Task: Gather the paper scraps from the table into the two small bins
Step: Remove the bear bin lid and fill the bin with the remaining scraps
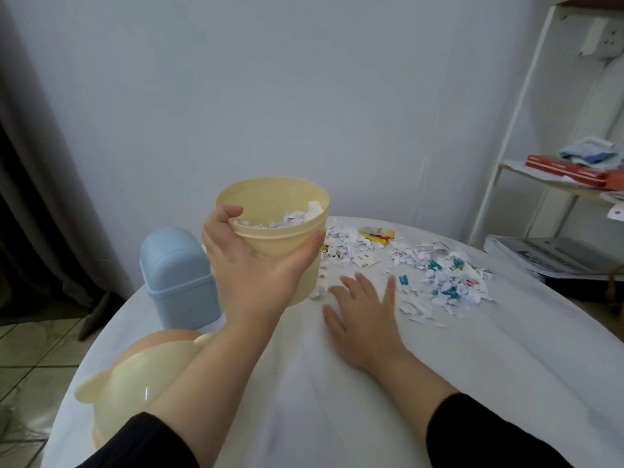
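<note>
The paper scraps point(435, 275), mostly white with some blue, red and yellow bits, lie loose on the desk point(337, 400). They form two heaps, one at about twelve o'clock and a wider one at about two o'clock from the right hand point(361, 309). That hand lies palm down on the cloth with its fingers spread and straight, holding nothing. Its fingertips are just short of the nearest scraps, which looks like a stance for sweeping them sideways.

At eleven o'clock from it is the yellow bin point(287, 241), lid off and mouth tipped toward the wearer. The left hand point(250, 268) wraps it, fingers hooked over the near rim and thumb pressed against the wall on the other side. I judge it is held low beside the heaps so that scraps can be pushed or dropped in over a short way. Whether its base touches the desk cannot be told. Inside it is a layer of white scraps, banked toward the far side.

The blue bin point(179, 282) stands upright at nine o'clock from the yellow one, domed lid on, so its contents are hidden. A pale yellow lid point(135, 376) with ear-like tabs lies at the desk's seven o'clock edge, probably set there to keep the bin's mouth free.

A shelf unit point(526, 173) stands off at three o'clock.
</note>
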